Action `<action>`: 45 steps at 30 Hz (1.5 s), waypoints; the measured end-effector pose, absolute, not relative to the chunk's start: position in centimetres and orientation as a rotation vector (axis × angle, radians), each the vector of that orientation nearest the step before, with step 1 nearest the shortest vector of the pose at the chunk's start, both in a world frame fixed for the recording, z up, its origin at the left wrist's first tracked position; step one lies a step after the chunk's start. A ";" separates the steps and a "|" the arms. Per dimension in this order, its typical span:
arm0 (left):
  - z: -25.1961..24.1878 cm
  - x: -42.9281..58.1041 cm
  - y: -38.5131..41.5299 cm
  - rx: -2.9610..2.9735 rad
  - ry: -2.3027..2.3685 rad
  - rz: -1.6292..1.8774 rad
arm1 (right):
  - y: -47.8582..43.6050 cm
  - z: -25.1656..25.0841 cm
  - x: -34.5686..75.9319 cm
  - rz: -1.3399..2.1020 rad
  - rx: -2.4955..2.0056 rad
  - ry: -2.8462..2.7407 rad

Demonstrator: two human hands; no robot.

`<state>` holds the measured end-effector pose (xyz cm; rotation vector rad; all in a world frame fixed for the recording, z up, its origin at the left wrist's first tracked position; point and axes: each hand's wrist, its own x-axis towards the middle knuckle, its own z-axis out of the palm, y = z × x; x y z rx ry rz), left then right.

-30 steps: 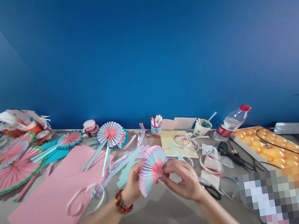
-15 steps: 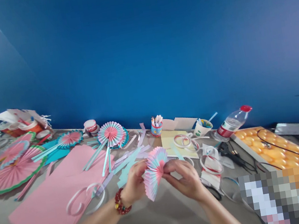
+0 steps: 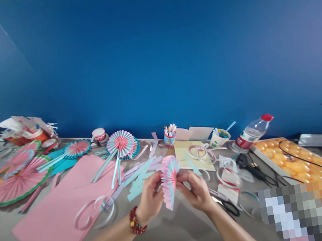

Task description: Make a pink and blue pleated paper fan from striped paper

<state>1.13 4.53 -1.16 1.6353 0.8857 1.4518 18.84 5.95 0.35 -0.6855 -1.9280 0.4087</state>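
Observation:
A pleated pink and light-blue paper fan (image 3: 170,182) is held up over the grey table, half spread and seen partly from the side. My left hand (image 3: 152,197), with a red bead bracelet at its wrist, grips the fan's left edge. On the other side my right hand (image 3: 195,190) pinches the fan near its inner, pink part. Behind my hands lie light-blue and lilac paper strips (image 3: 139,179). A round pink and blue fan with strip handles (image 3: 120,143) rests further back on the left.
Pink sheets (image 3: 56,214) and larger fans (image 3: 20,179) cover the left. Scissors (image 3: 228,206), a glue gun (image 3: 252,167), tape rolls (image 3: 229,177), a bottle (image 3: 250,135) and an orange padded mat (image 3: 303,171) are on the right. A blue wall (image 3: 151,57) stands behind.
The fan has turned to a narrower, more upright view between my hands. My left hand has shifted slightly right. More of the scissors shows beside my right wrist.

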 end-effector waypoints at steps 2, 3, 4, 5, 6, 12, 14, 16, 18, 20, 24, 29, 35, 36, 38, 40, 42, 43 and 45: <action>-1.2 1.5 4.5 1.481 0.862 1.385 | 6.0 0.0 18.7 0.468 -0.687 -1.872; -1.2 1.6 4.5 1.453 0.853 1.365 | 6.0 -0.2 18.7 0.483 -0.689 -1.845; -1.3 1.6 4.5 1.455 0.855 1.350 | 6.0 -0.4 18.6 0.488 -0.694 -1.823; -1.3 1.6 4.5 1.475 0.867 1.340 | 6.0 -0.6 18.5 0.490 -0.701 -1.808; -1.3 1.5 4.5 1.502 0.886 1.336 | 5.9 -0.7 18.3 0.492 -0.712 -1.795; -0.9 0.7 4.2 1.760 0.974 1.447 | 4.8 -0.6 17.4 0.576 -0.725 -1.675; -0.8 0.5 3.9 1.828 0.959 1.475 | 4.5 -0.3 17.1 0.622 -0.698 -1.645; -0.9 0.6 3.9 1.852 0.935 1.469 | 4.3 -0.2 17.0 0.665 -0.674 -1.641; -1.2 0.7 4.0 1.818 0.931 1.456 | 4.4 -0.5 16.8 0.700 -0.690 -1.630; -1.7 1.0 4.3 1.748 0.966 1.450 | 4.5 -1.1 16.7 0.731 -0.758 -1.589; -1.9 1.0 4.8 1.724 1.001 1.427 | 4.5 -2.1 16.5 0.790 -0.851 -1.505; -1.7 0.6 4.9 1.707 0.896 1.398 | 4.3 -2.2 16.5 0.867 -0.796 -1.458; -2.0 1.4 4.8 1.486 0.905 1.387 | 4.5 -2.4 16.2 0.864 -0.858 -1.415; -1.9 1.5 4.7 1.446 0.916 1.386 | 4.5 -2.5 16.1 0.858 -0.861 -1.406; -1.6 1.7 4.6 1.399 0.904 1.369 | 4.5 -2.4 16.0 0.843 -0.851 -1.386; -1.3 1.6 4.5 1.387 0.869 1.343 | 4.4 -2.3 15.9 0.821 -0.843 -1.378; -1.1 1.4 4.4 1.414 0.866 1.333 | 4.3 -2.2 16.0 0.809 -0.853 -1.391; -1.1 1.3 4.4 1.445 0.880 1.334 | 4.2 -2.2 16.1 0.810 -0.861 -1.406; -1.2 1.1 4.4 1.517 0.904 1.340 | 4.1 -2.2 16.2 0.822 -0.867 -1.446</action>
